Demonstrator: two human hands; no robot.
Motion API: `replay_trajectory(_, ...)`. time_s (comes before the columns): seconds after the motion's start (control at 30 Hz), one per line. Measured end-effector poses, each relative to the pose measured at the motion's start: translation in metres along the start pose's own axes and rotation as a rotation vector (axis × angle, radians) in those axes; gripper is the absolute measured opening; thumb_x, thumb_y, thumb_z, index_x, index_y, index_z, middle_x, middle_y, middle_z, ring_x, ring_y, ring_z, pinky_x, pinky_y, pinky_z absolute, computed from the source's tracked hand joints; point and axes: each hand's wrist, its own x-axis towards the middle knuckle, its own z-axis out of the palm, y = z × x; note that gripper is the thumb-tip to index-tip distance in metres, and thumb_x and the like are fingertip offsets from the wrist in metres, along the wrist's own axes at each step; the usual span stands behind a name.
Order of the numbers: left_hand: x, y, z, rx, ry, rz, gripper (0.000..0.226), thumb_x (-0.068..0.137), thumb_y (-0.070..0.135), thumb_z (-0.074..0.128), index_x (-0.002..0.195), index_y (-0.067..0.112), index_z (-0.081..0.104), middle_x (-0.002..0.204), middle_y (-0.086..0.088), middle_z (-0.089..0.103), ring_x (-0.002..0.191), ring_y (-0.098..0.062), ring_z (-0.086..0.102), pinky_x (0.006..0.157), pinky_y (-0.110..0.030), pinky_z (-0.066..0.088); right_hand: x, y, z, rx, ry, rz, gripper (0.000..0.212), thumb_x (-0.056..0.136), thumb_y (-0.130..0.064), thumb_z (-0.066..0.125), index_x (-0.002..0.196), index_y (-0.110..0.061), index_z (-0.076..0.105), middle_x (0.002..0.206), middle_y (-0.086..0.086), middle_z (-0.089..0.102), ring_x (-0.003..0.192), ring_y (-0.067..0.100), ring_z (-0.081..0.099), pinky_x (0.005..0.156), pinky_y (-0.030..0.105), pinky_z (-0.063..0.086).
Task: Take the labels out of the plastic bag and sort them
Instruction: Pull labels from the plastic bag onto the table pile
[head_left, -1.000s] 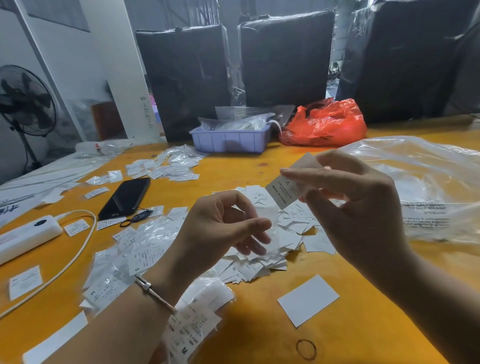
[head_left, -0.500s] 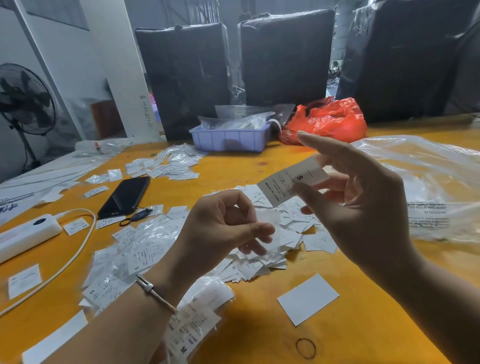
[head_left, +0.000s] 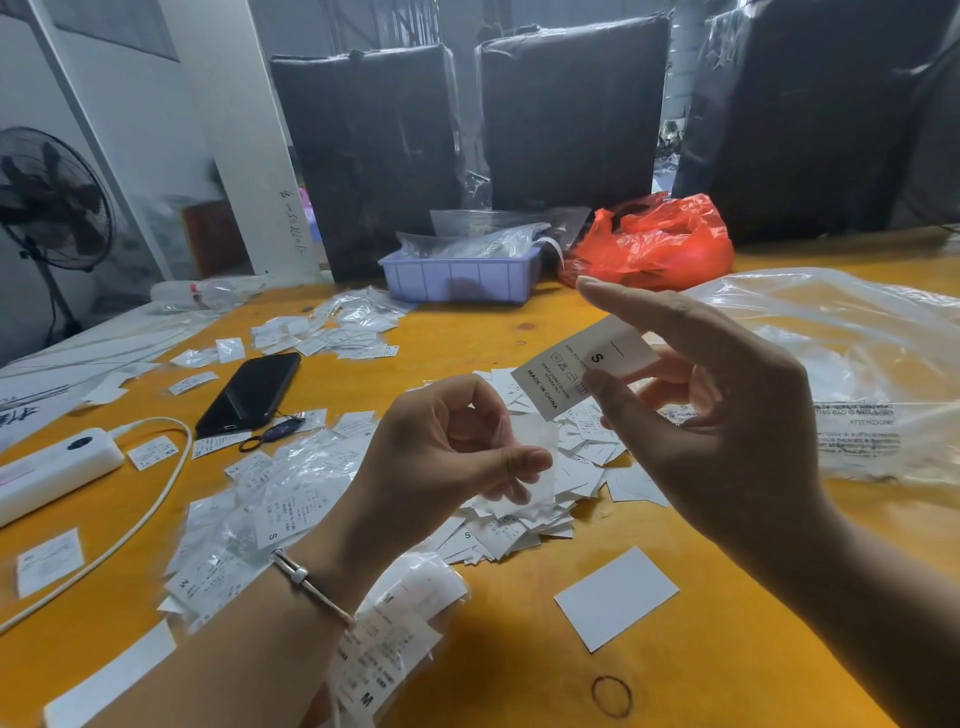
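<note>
We have one label (head_left: 582, 366) up in the air, pinched in our right hand (head_left: 727, 436) between the thumb and the fingers behind it, with the forefinger stretched out straight above. Its print faces us: an "S" near the gripped end and "MADE IN CHINA" towards the free end. The long axis runs from upper right, where we hold it, down to lower left, so the free end points at our left hand (head_left: 447, 457).

That left hand is curled, thumb against fingers, pinching a small clear sleeve (head_left: 535, 467) (seemingly the empty wrapper, though we cannot be sure of that). It hangs just above the loose pile of labels (head_left: 524, 519) on the bench (head_left: 519, 649), lower than the label and slightly nearer to us.

What the next move seems to turn on is this: the pile lies directly below and between both hands, and a visible label at its near edge also reads "S". So the right hand, which already carries the label, looks best placed to drop it there, moving down and a little towards us. Labels still in wrappers (head_left: 280, 499) lie to the left of the pile, nearer the left hand. The big plastic bag (head_left: 852, 374) lies to the right, beyond the right hand.
</note>
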Motion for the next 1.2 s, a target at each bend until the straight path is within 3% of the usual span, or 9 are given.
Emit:
replay_trajectory(0.1,0.000,0.000,-0.001,0.000,0.001,0.004,0.029,0.069,0.018,0.082,0.077,0.004,0.057,0.068,-0.010,0.073,0.058,-0.028,0.072,0.051,-0.028,0.056,0.000,-0.001,0.002,-0.045,0.012,-0.034,0.048,0.081,-0.005,0.071,0.124,-0.022,0.059,0.103,-0.006,0.066,0.096,0.003,0.064,0.057,0.010,0.052)
replay_trajectory(0.27,-0.001,0.000,-0.002,0.003,0.003,-0.007,0.034,0.069,0.023,0.082,0.077,0.003,0.057,0.066,-0.009,0.072,0.058,-0.028,0.071,0.056,-0.046,0.059,0.000,-0.002,0.003,-0.101,0.011,-0.065,0.045,0.081,-0.010,0.068,0.124,-0.020,0.059,0.101,-0.011,0.062,0.093,0.004,0.065,0.058,0.008,0.051)
replay_trajectory(0.4,-0.001,0.000,-0.002,-0.004,0.002,-0.019,0.032,0.069,0.021,0.082,0.077,0.004,0.057,0.066,-0.008,0.072,0.058,-0.029,0.071,0.057,-0.053,0.058,0.001,-0.001,0.001,-0.071,0.023,-0.046,0.046,0.081,-0.011,0.071,0.124,-0.022,0.058,0.105,-0.019,0.059,0.098,-0.012,0.060,0.058,0.008,0.052)
replay_trajectory(0.53,-0.001,-0.001,-0.002,-0.017,0.006,-0.019,0.032,0.069,0.023,0.082,0.077,0.004,0.058,0.067,-0.010,0.072,0.059,-0.029,0.072,0.054,-0.041,0.060,0.000,0.000,0.003,-0.047,-0.017,-0.059,0.048,0.080,-0.007,0.070,0.122,-0.023,0.055,0.095,-0.010,0.066,0.089,0.004,0.067,0.058,0.012,0.054)
replay_trajectory(0.63,0.000,0.000,-0.002,-0.051,0.010,-0.033,0.032,0.069,0.023,0.082,0.079,0.003,0.059,0.069,-0.013,0.073,0.059,-0.031,0.072,0.053,-0.031,0.058,-0.001,0.002,0.005,-0.012,-0.063,-0.018,0.050,0.078,-0.004,0.069,0.122,-0.023,0.057,0.091,-0.009,0.067,0.081,0.005,0.069,0.059,0.015,0.055)
replay_trajectory(0.83,0.000,0.001,-0.001,-0.053,-0.056,-0.073,0.034,0.074,0.022,0.076,0.094,-0.004,0.066,0.076,-0.014,0.075,0.058,-0.027,0.071,0.052,-0.030,0.055,0.001,0.008,0.002,0.002,-0.129,0.046,0.052,0.077,0.005,0.069,0.121,-0.022,0.062,0.089,-0.007,0.067,0.086,0.003,0.066,0.066,0.013,0.054)
replay_trajectory(1.03,0.001,0.001,0.001,-0.005,-0.094,-0.104,0.028,0.078,0.023,0.071,0.089,-0.002,0.069,0.077,-0.011,0.075,0.065,-0.023,0.073,0.055,-0.025,0.054,0.005,0.011,-0.001,-0.050,-0.225,0.108,0.057,0.073,0.010,0.069,0.116,-0.027,0.065,0.084,-0.013,0.068,0.080,0.004,0.064,0.065,0.010,0.050)
replay_trajectory(1.2,0.002,-0.001,0.002,0.057,-0.069,-0.122,0.032,0.074,0.030,0.073,0.087,0.001,0.074,0.086,-0.008,0.073,0.076,-0.022,0.068,0.063,-0.029,0.054,0.005,0.012,-0.001,-0.098,-0.251,0.173,0.054,0.072,0.006,0.067,0.113,-0.030,0.066,0.082,-0.012,0.067,0.076,0.011,0.063,0.066,0.028,0.054)
